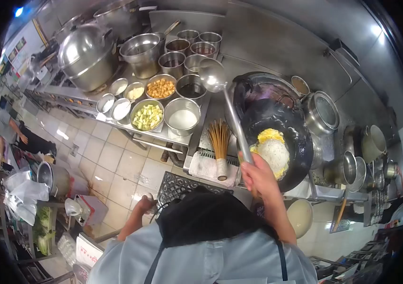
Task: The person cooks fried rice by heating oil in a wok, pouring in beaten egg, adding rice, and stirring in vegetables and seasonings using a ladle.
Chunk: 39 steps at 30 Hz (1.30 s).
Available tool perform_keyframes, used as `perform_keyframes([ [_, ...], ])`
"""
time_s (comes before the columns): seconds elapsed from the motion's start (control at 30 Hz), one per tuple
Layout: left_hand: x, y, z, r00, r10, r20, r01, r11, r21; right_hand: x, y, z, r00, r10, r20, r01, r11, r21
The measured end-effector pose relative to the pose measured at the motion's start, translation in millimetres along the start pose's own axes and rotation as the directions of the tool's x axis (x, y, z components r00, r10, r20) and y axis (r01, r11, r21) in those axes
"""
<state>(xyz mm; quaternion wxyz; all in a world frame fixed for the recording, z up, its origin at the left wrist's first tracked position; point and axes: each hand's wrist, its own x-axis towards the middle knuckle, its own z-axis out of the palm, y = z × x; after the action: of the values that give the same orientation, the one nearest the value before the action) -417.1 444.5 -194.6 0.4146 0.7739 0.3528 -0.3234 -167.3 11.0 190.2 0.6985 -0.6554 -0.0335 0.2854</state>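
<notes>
My right hand [260, 175] is wrapped around the handle of a long metal ladle [235, 118]. The ladle's bowl is raised over the edge of the seasoning pots, up and left of the wok. Below and right of it, a black wok [301, 146] holds yellow egg [271, 136] with a white mound of what looks like rice [275, 154] on top. My left hand [144, 204] hangs low by my side above the floor, fingers curled; whatever may be inside them is hidden. A bamboo wok brush [219, 144] lies just left of the wok.
Steel pots of diced green vegetable [147, 116], fried cubes [161, 88], white liquid [182, 119] and dark sauce [191, 90] crowd the left counter. A folded cloth [206, 168] lies under the brush. Pans [349, 166] stand at right. Another person [10, 128] is far left.
</notes>
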Motion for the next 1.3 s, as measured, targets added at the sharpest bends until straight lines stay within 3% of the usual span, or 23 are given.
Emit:
perform_keyframes([
  [0.13,-10.7,-12.8,-23.2,0.995,-0.098,-0.037,0.089,0.980,-0.178,63.1,5.5,39.2,0.998,0.061,-0.005,-0.060,0.982,-0.177],
  [0.2,10.4,-62.6,-18.4,0.997,-0.067,-0.030,0.063,0.991,-0.116,82.1,10.9,52.7,0.997,0.064,-0.033,-0.070,0.971,-0.230],
  [0.27,49.8,-133.9,-8.0,0.998,0.058,0.032,-0.058,0.998,0.000,93.2,12.4,63.0,0.994,0.082,-0.072,-0.099,0.955,-0.280],
  [0.37,3.9,-116.9,-27.8,0.982,-0.187,-0.011,0.184,0.974,-0.133,101.7,13.3,73.3,0.986,0.121,-0.116,-0.153,0.934,-0.323],
  [0.43,-10.7,-109.3,-36.4,0.967,-0.254,-0.002,0.250,0.952,-0.176,104.4,11.9,75.0,0.986,0.133,-0.101,-0.158,0.938,-0.310],
  [0.53,-18.6,-95.5,-44.6,0.960,-0.279,0.000,0.276,0.949,-0.156,104.8,12.3,72.2,0.987,0.157,-0.023,-0.157,0.987,0.017],
  [0.63,-16.5,-73.8,-55.1,0.963,-0.271,-0.012,0.267,0.955,-0.127,99.6,9.2,71.5,0.979,0.198,0.056,-0.205,0.919,0.337],
  [0.83,2.2,-31.2,-73.1,0.991,-0.130,-0.014,0.130,0.992,0.001,67.2,4.8,49.0,0.959,0.140,0.247,-0.271,0.709,0.651],
  [0.87,5.4,-26.8,-74.5,0.991,-0.133,-0.023,0.132,0.990,-0.055,56.4,4.7,44.5,0.962,0.139,0.236,-0.264,0.704,0.660],
  [0.97,75.5,-85.6,-66.2,0.991,0.115,-0.063,-0.095,0.961,0.259,10.4,-3.8,28.9,0.972,0.132,0.196,-0.232,0.691,0.685],
  [1.0,9.8,-6.0,-83.5,0.983,-0.164,-0.081,0.163,0.986,-0.014,-8.7,-6.6,21.5,0.975,0.128,0.184,-0.221,0.687,0.692],
  [1.03,68.7,-63.8,-78.5,0.995,0.081,0.061,-0.099,0.909,0.405,-26.5,-6.2,12.1,0.978,0.127,0.168,-0.209,0.683,0.700],
  [1.07,100.3,-91.4,-76.3,0.926,0.320,0.199,-0.362,0.608,0.707,-43.6,-2.6,0.2,0.981,0.120,0.151,-0.192,0.693,0.695],
  [1.1,100.9,-87.4,-74.0,0.848,0.342,0.406,-0.458,0.085,0.885,-63.4,-1.0,-9.5,0.987,0.101,0.129,-0.163,0.690,0.705],
  [1.13,92.4,-86.4,-67.8,0.935,0.251,0.251,-0.354,0.639,0.683,-83.4,0.0,-20.2,0.990,0.110,0.088,-0.140,0.712,0.688],
  [1.17,77.3,-79.0,-63.3,0.985,0.149,0.086,-0.164,0.962,0.216,-103.1,0.7,-30.9,0.992,0.116,0.048,-0.119,0.734,0.669],
  [1.2,73.3,-77.1,-57.6,0.981,0.173,0.086,-0.187,0.961,0.203,-122.3,1.3,-41.1,0.986,0.167,-0.023,-0.114,0.758,0.642],
  [1.3,70.4,-76.2,-36.5,0.924,0.365,0.113,-0.377,0.820,0.431,-170.0,9.1,-68.5,0.970,0.181,-0.160,-0.083,0.873,0.481],
])
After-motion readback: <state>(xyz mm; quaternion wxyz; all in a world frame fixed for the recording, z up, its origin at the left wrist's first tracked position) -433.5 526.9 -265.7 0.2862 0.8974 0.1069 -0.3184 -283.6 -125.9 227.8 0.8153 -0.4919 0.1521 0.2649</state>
